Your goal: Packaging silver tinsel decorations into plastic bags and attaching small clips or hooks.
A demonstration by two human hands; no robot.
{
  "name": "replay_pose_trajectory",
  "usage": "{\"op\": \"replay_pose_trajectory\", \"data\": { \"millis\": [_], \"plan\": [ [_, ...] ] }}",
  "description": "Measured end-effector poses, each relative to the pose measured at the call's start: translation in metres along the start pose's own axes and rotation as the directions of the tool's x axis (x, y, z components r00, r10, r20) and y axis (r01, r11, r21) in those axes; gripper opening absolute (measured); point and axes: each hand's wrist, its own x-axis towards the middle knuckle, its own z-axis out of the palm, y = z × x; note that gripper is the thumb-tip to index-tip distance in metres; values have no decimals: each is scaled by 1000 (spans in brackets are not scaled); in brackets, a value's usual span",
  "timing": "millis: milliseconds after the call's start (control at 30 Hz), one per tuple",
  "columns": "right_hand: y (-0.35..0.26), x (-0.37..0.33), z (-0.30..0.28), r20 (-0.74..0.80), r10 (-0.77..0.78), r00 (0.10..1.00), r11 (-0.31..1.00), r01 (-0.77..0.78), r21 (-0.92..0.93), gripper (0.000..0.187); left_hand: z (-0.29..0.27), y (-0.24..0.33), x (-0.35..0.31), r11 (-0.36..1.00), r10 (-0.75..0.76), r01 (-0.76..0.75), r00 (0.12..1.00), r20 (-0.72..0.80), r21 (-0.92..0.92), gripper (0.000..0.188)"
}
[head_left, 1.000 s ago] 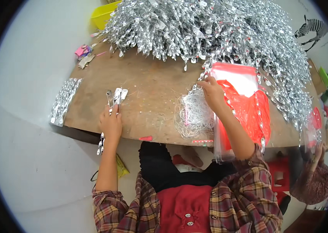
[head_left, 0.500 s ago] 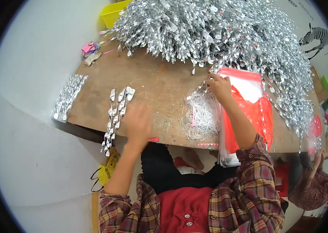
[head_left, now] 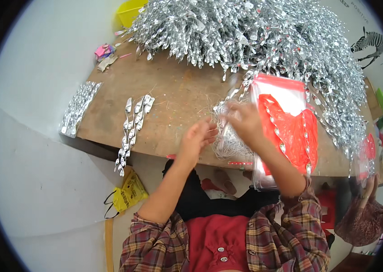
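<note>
My right hand [head_left: 245,121] is pinched round a twisted silver foil strand [head_left: 233,93], which trails toward the big foil heap; the fingertips are smeared by motion. Close to its left, my left hand [head_left: 197,139] is empty, its fingers loosely apart. Under and beside my right hand lies a tangle of white thread [head_left: 232,143]. Clear plastic bags with a red top edge [head_left: 278,84] lie to the right, a crumpled red plastic bag [head_left: 286,136] on top of them. On the left, several silver strands [head_left: 132,124] lie side by side, their ends hanging over the table edge.
A huge heap of silver foil strands [head_left: 246,36] covers the table's far side and right. A packed bundle of silver strands [head_left: 80,109] lies at the left edge. A yellow bin [head_left: 130,12] stands at the back; a yellow bag [head_left: 130,195] is below. Another person [head_left: 363,217] sits at right.
My left hand has moved right, away from the laid-out strands. My right hand has come left and nearer me, drawing the silver strand from the heap.
</note>
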Motion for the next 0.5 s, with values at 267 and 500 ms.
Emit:
{"op": "replay_pose_trajectory", "data": {
  "millis": [267,500],
  "plan": [
    [-108,-33,-15,107,-255,961,880,185,436,27,-56,8,10,878,-40,40,999,11,-477,37],
    [-8,-1,52,58,124,991,984,-130,119,12,-76,39,-30,970,208,-188,970,-128,152,26]
  ]
}}
